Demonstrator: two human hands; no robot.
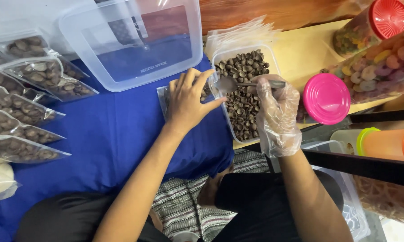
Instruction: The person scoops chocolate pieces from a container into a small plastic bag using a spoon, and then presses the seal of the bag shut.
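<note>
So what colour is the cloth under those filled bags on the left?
Deep blue, plain, with no pattern. The cloth shows best in the head view, under the filled bags.

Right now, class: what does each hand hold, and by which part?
The gloved right hand grips a metal spoon by its handle. The bare left hand holds a small clear bag at its mouth.

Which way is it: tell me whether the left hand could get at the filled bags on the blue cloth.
Probably yes. The left hand rests on a small bag beside the tub, and the filled bags lie to its left on the blue cloth with only bare cloth between.
</note>
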